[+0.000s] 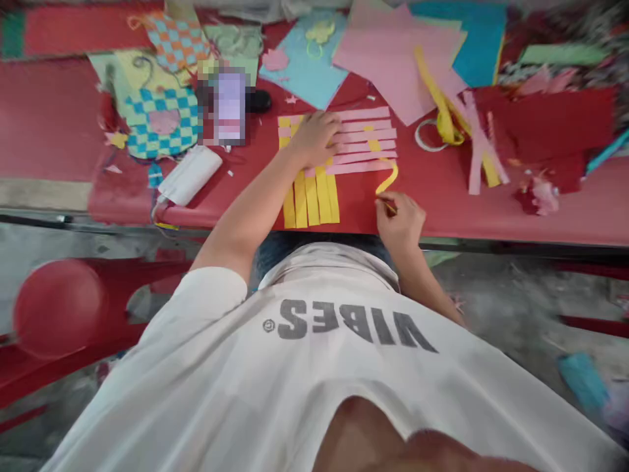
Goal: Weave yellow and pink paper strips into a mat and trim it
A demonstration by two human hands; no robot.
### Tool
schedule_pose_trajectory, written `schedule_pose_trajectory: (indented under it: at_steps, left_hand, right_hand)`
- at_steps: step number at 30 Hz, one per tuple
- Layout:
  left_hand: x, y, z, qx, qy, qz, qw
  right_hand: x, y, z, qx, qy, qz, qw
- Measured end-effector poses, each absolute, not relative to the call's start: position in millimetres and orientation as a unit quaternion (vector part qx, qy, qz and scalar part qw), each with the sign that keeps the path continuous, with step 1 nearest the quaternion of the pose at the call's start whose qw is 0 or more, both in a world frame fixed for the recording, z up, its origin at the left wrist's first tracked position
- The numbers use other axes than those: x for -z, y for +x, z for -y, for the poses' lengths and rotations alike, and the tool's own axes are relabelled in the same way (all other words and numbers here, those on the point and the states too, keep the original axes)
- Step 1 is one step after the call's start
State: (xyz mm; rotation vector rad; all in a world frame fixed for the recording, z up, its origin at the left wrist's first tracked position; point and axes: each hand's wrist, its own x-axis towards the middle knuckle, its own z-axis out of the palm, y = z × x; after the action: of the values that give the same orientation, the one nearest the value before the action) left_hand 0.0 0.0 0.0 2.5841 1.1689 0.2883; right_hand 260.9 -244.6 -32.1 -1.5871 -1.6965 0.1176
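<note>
Pink paper strips (366, 136) run sideways across the red table, woven with upright yellow paper strips (312, 200) at their left end. My left hand (318, 139) lies on the woven part, pressing it against the table with its fingers spread; it hides some of the crossings. Near the table's front edge, my right hand (401, 219) pinches the lower end of a loose yellow paper strip (393, 174). That strip curves up to the pink strips, and a piece of yellow shows between them farther up.
A phone (230, 108), a white roll-like object (190, 176) and a blue-and-white woven paper piece (184, 118) lie left. Coloured sheets (378, 49) lie at the back. A tape ring (417, 136) and loose strips (474, 147) are right. A red stool (59, 308) stands lower left.
</note>
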Motion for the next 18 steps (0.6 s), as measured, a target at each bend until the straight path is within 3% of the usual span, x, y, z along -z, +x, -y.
schedule_pose_trajectory:
  at_steps: [6, 13, 18]
  left_hand:
    - [3, 1, 1, -0.126, 0.892, -0.404, 0.161]
    - [2, 1, 2, -0.123, 0.883, -0.412, 0.189]
    - [1, 1, 3, -0.117, 0.877, -0.421, 0.202]
  right_hand:
    - [31, 273, 242, -0.023, -0.646, 0.674, 0.358]
    - [11, 283, 235, -0.086, -0.641, 0.685, 0.336]
    - [-7, 284, 211, -0.118, -0.659, 0.697, 0.257]
